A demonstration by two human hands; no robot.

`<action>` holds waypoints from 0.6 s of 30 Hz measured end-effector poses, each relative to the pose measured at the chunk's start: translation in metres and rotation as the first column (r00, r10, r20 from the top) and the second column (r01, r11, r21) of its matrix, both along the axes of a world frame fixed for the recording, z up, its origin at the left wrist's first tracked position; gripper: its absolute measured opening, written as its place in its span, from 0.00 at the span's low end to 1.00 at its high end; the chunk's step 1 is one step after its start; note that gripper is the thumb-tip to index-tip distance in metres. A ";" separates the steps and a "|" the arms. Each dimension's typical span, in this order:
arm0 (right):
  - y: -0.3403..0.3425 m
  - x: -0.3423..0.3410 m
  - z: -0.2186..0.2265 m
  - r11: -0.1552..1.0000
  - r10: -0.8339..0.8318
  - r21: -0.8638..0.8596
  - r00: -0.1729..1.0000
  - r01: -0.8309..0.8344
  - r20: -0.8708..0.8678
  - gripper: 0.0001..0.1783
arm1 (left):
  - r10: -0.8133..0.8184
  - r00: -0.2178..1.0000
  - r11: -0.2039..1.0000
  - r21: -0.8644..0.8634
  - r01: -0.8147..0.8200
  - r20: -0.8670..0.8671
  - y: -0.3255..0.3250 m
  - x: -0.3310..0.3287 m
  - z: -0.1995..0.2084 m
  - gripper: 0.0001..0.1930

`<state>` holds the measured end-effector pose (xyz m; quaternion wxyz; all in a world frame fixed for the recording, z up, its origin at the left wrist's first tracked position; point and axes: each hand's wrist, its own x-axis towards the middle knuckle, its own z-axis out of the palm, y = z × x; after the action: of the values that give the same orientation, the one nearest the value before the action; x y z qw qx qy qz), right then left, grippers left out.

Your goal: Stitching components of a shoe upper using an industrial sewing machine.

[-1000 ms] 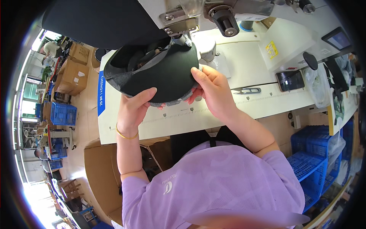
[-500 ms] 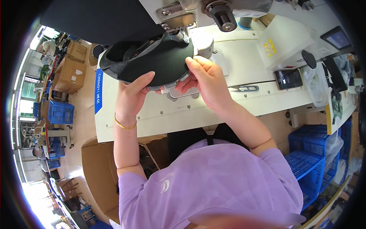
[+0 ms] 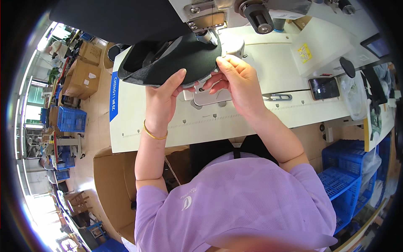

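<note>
My left hand (image 3: pixel 160 103) pinches the lower edge of the black fabric piece (image 3: pixel 180 62), thumb uppermost; my right hand (image 3: pixel 243 84) pinches its right edge, fingers curled. The piece lies beneath the sewing machine head (image 3: pixel 208 21). Compared with one second earlier, my hands sit closer together.

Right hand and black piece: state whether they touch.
Touching: the head view shows the right hand with its thumb tip on the black piece, at the edge.

The bare left forearm (image 3: pixel 150 157) reaches forward, the bare left hand (image 3: pixel 163 103) gripping with thumb uppermost; the bare right forearm (image 3: pixel 277 136) slants inward, the bare right hand (image 3: pixel 242 86) pinching thumb to forefinger (its other fingers loosely curled).
</note>
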<state>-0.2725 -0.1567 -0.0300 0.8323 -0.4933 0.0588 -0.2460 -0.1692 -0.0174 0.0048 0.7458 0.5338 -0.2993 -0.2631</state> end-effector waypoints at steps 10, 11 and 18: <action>-0.002 0.000 -0.002 0.998 -0.050 -0.032 0.999 0.049 -0.018 0.14 | 0.283 0.947 0.956 0.029 -0.291 0.155 -0.016 -0.015 -0.019 0.13; -0.002 0.001 -0.002 0.998 -0.052 -0.037 0.998 0.051 -0.024 0.14 | 0.292 0.942 0.956 -0.035 -0.290 0.163 -0.018 -0.018 -0.021 0.12; -0.002 0.002 -0.006 0.997 -0.076 -0.001 0.997 0.076 -0.019 0.15 | 0.319 0.928 0.943 -0.166 -0.289 0.194 -0.032 -0.028 -0.033 0.11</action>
<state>-0.2708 -0.1588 -0.0359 0.8216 -0.4933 0.0851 -0.2727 -0.1967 -0.0491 -0.0279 0.7743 0.5480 -0.3099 -0.0633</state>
